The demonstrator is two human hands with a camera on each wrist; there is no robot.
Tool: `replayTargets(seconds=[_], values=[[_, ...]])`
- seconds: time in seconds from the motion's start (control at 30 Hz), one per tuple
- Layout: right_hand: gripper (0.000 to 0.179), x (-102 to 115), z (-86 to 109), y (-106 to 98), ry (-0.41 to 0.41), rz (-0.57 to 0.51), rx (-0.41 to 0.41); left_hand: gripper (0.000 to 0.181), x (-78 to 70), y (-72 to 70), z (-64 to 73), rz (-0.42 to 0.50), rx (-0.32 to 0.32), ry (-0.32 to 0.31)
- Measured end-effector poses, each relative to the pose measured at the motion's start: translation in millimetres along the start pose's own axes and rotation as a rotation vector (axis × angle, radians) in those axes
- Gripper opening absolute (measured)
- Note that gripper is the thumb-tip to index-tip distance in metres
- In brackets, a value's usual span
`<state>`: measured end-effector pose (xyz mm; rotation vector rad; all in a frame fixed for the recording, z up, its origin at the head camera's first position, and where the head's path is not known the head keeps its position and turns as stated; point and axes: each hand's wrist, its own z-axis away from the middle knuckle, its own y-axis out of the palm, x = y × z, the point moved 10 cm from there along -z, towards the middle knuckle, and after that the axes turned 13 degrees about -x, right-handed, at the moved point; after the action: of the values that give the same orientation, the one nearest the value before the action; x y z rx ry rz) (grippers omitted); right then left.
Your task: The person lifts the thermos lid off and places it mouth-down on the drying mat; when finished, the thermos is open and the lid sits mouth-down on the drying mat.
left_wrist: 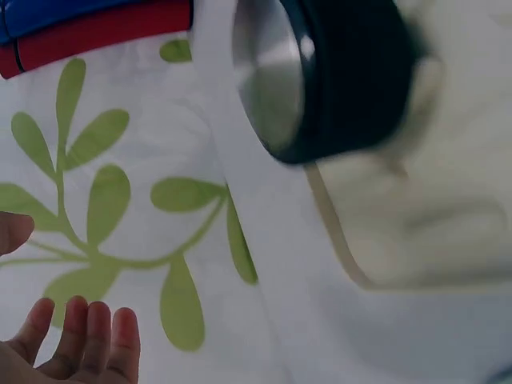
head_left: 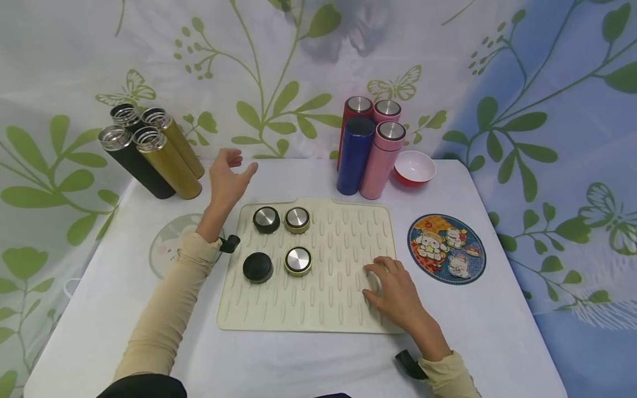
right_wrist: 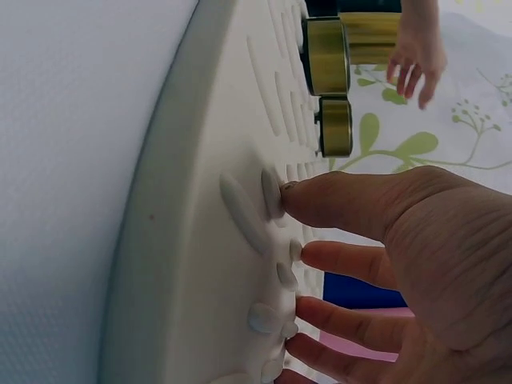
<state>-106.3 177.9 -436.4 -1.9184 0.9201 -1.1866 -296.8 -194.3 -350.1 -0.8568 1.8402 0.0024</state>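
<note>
My left hand point(head_left: 228, 179) is raised over the table behind the mat's left corner, thumb and fingers spread with nothing between them. In the left wrist view its fingers point(left_wrist: 84, 340) show at the lower left, apart from a black lid point(left_wrist: 344, 80) with a silver top. My right hand point(head_left: 395, 290) is at the right part of the cream ribbed mat point(head_left: 343, 298), loosely bent, fingertips at the ridges, holding nothing. On the mat's left half sit a silver-topped black lid point(head_left: 266, 220), an all-black lid point(head_left: 257, 267) and two gold-rimmed lids, one behind point(head_left: 297, 219) and one in front point(head_left: 298, 261).
Uncapped black bottles point(head_left: 144, 166) and gold bottles point(head_left: 171, 168) stand at the back left. At the back right are capped blue point(head_left: 355, 157), pink point(head_left: 380, 166) and red bottles point(head_left: 348, 113), beside a red-and-white bowl point(head_left: 414, 167). Round mats lie left point(head_left: 164, 249) and right point(head_left: 446, 249).
</note>
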Motion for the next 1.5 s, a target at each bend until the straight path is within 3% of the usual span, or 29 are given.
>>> replayTargets(seconds=[0.2,0.4,0.67,0.87,1.1,1.33,1.5], values=[[0.051,0,2.5,3,0.019,-0.008,0.010,0.043,-21.6,39.6,8.9,0.048,0.132,0.013],[0.051,1,4.0,2,0.013,-0.005,0.002,0.050,-46.8,78.2,19.7,0.080,0.261,0.041],[0.049,0,2.2,0,0.007,-0.010,-0.011,0.060,-69.3,120.4,29.2,0.095,0.343,0.056],[0.049,0,1.9,-1,0.006,-0.011,-0.012,0.063,-87.4,146.0,34.0,0.123,0.356,0.064],[0.049,-1,2.6,1,0.027,-0.022,-0.005,0.083,-102.4,174.3,39.1,0.171,0.356,0.028],[0.049,0,2.5,2,0.041,-0.033,0.004,0.092,-113.1,187.2,42.5,0.174,0.278,0.051],[0.049,-2,3.1,-1,0.042,-0.028,-0.007,0.089,-115.4,196.7,45.6,0.147,0.271,0.063]])
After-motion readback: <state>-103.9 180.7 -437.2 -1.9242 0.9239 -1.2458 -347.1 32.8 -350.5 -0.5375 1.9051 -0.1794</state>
